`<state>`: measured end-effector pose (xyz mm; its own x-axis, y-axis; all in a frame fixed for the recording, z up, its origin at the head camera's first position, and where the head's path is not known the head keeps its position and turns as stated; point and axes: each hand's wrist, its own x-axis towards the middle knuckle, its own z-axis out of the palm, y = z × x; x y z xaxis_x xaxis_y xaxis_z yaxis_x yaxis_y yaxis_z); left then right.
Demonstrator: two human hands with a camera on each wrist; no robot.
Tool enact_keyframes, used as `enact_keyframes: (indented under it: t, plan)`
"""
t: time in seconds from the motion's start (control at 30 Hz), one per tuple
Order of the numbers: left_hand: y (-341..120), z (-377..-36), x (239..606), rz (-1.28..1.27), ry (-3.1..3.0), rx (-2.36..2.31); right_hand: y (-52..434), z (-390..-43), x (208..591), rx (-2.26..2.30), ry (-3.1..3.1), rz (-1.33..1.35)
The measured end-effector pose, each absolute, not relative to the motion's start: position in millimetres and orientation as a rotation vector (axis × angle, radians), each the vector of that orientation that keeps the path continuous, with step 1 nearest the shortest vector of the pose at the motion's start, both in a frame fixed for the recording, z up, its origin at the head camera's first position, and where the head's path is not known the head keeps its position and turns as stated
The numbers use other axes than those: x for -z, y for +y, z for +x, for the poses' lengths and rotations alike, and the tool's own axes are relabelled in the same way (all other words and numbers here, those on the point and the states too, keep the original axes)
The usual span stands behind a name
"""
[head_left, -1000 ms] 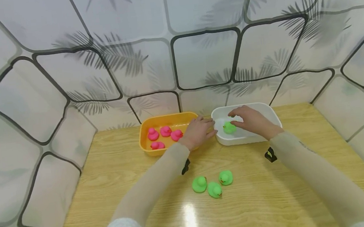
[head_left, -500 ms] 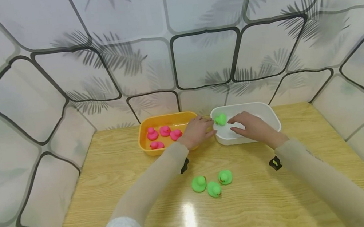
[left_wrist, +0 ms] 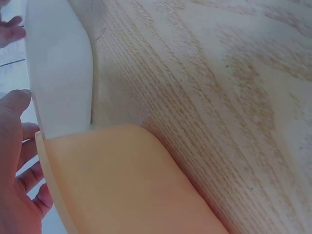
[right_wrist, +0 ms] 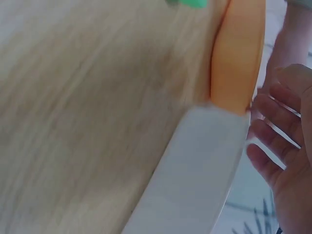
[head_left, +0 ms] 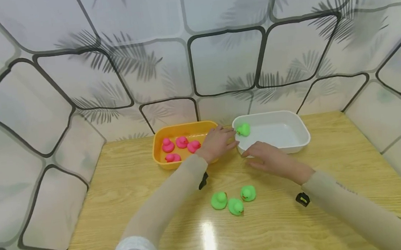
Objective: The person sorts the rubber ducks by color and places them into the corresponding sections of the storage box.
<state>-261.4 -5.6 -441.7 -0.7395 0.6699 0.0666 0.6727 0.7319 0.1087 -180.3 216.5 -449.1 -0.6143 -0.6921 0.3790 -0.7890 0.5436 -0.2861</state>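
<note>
Resting on the near right corner of the orange tub (head_left: 158,143), just left of centre in the head view, our left hand (head_left: 218,143) lies with fingers loosely spread and holds nothing; we judge it steadies the tub beside the white tub (head_left: 300,131). Four pink ducks (head_left: 181,147) sit together inside the orange one, which suggests a sort by colour. One green duck (head_left: 243,129) lies in the far left corner of the white tub, well clear of both hands. Our right hand (head_left: 267,159) hovers over the table (head_left: 120,197) just in front of the white tub, fingers straight and relaxed, empty, palm down. Three more green ducks (head_left: 234,200) wait in a cluster lower centre, near that hand.

Half a second ago the right hand was over the white tub beside the duck; now it has drawn back toward us, out of the tub. The left hand has stayed put.
</note>
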Motion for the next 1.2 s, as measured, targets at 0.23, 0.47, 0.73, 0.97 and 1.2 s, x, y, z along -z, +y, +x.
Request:
enact_keyframes:
  t: [0.23,0.47,0.73,0.97,1.2]
  plan:
    - [-7,-265,438,-1.149,-2.882,0.196,202,-165,449,-0.655,-2.564,1.348]
    - [-7,-264,437,-1.143,-2.899,0.206,183,-150,456,-0.574,-2.569,1.459]
    - [-7,-263,439,-1.136,-2.905,0.215,160,-135,459,-0.577,-2.586,1.57]
    - [-7,-263,440,-1.141,-2.902,0.231,144,-129,459,-0.525,-2.563,1.644]
    - [-6,-263,442,-1.131,-2.914,0.232,135,-129,463,-0.488,-2.604,1.654]
